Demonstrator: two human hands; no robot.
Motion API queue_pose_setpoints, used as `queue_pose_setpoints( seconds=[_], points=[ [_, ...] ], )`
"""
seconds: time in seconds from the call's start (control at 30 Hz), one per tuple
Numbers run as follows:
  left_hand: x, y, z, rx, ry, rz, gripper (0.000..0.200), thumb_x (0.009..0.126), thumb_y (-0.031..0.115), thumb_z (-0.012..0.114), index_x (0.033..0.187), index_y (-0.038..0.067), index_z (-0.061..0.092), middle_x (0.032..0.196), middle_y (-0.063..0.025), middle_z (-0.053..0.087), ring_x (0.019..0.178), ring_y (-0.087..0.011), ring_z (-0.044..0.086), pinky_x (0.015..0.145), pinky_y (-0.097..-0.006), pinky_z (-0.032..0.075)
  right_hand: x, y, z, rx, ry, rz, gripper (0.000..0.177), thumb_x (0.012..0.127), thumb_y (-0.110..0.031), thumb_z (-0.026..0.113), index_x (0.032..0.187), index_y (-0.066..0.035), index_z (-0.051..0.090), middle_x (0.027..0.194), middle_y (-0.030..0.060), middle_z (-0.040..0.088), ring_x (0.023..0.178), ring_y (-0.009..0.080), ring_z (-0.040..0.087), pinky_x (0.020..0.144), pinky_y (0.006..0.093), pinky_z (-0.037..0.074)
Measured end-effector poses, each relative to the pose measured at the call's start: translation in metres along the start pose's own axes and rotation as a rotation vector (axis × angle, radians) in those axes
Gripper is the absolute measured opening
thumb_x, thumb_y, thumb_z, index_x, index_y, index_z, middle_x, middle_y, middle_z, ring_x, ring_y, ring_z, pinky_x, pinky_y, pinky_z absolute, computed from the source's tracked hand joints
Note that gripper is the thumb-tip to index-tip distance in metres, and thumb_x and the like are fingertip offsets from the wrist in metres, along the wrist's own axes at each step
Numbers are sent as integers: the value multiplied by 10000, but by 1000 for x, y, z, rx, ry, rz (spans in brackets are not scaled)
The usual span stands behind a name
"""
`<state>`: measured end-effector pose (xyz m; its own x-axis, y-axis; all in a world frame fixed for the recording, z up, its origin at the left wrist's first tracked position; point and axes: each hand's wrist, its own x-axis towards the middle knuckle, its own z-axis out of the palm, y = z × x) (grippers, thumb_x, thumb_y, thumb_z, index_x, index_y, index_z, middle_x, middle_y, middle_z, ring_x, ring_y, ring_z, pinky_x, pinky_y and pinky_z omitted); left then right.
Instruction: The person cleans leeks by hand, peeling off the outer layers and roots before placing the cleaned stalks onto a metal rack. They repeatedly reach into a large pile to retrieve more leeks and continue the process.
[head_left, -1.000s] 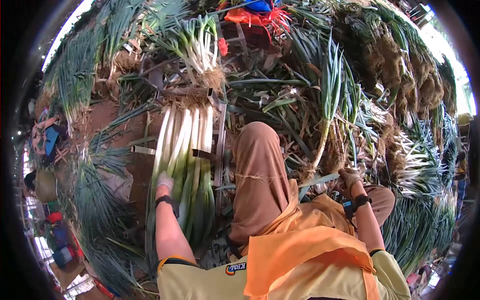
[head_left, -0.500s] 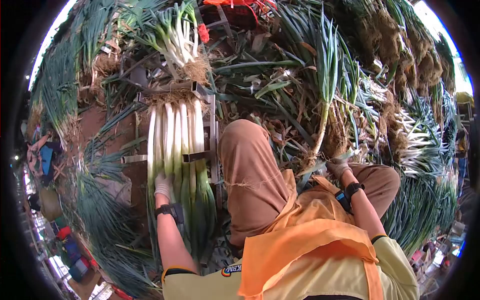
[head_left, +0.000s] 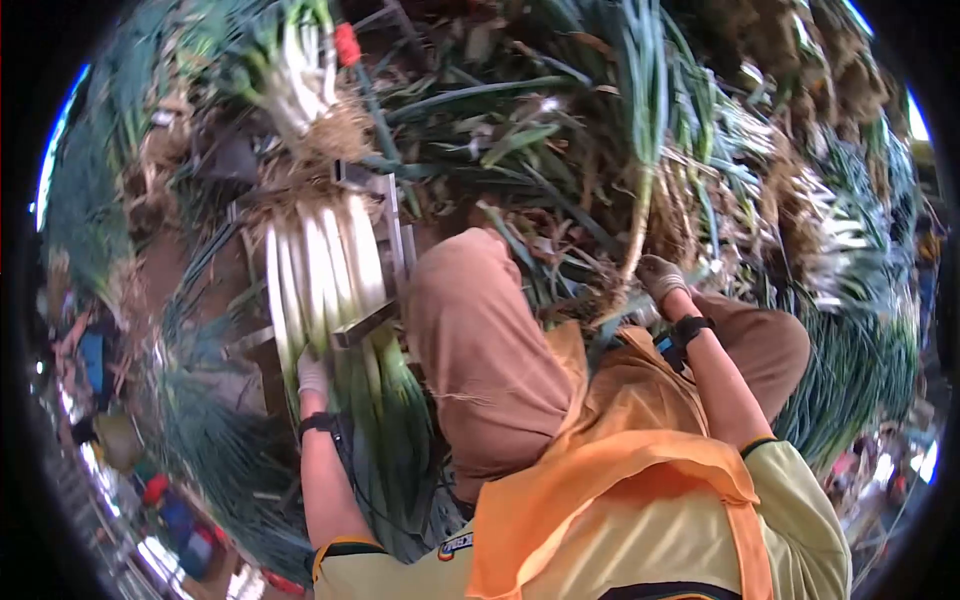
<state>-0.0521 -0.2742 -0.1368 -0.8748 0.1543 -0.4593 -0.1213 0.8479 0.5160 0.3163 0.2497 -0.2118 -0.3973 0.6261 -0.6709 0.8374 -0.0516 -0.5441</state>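
Through the head camera we count two gloved hands. Our left hand (head_left: 313,377) lies on a bundle of leeks (head_left: 325,265): at least five smooth white shafts side by side in a metal frame (head_left: 392,225), hairy roots at the far end and green leaves toward us. Blur hides its grip, so we cannot tell. Our right hand (head_left: 660,277) is closed round one single leek (head_left: 640,215) near its roots, the leaves pointing away.

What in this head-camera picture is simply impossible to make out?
All in the head view:
1. Whether the gloved left hand grips or only presses the row of white-stemmed green leeks: its palm faces away.
2. The gloved right hand's fingertips at the upright green leek stalk: roots and motion blur hide them.
3. The row's leaf ends: behind the brown trousered knee.
4. The small red thing at the top: too blurred.
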Motion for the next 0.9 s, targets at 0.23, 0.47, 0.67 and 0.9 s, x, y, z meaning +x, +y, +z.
queue_pose_setpoints(
  seconds=[0.23, 0.47, 0.67, 0.9],
  points=[
    [-2, -15, 18, 471, 253, 202, 437, 766, 114, 527, 1183, 21, 439, 966, -272, 514, 922, -380, 510, 816, -388, 401, 54, -52, 13, -397, 53, 140, 534, 701, -439, 619, 1045, -32, 576, 1006, 152, 599, 928, 257, 574, 796, 332, 433],
    [24, -26, 18, 459, 130, 26, 436, 740, 62, 534, 1172, 60, 474, 1000, -239, 537, 938, -382, 504, 802, -408, 409, 93, -40, 30, 367, -6, 387, 441, 738, -400, 623, 1017, -62, 567, 889, 8, 603, 732, 163, 557, 664, 354, 451],
    [19, -26, 34, 559, 129, -143, 457, 776, 155, 517, 1206, 39, 411, 1061, -242, 516, 986, -373, 489, 836, -423, 391, 83, -59, 24, 389, -24, 362, 414, 794, -392, 542, 1054, -71, 531, 809, 91, 576, 718, 186, 534, 662, 364, 426],
    [-5, 27, 64, 813, 378, -68, 631, 750, 393, 535, 1226, 20, 357, 1148, -209, 462, 1058, -355, 429, 829, -423, 390, 53, -33, -5, 609, -46, 263, 313, 758, -295, 614, 944, -54, 540, 712, 38, 538, 633, 176, 492, 545, 338, 391]
  ],
)
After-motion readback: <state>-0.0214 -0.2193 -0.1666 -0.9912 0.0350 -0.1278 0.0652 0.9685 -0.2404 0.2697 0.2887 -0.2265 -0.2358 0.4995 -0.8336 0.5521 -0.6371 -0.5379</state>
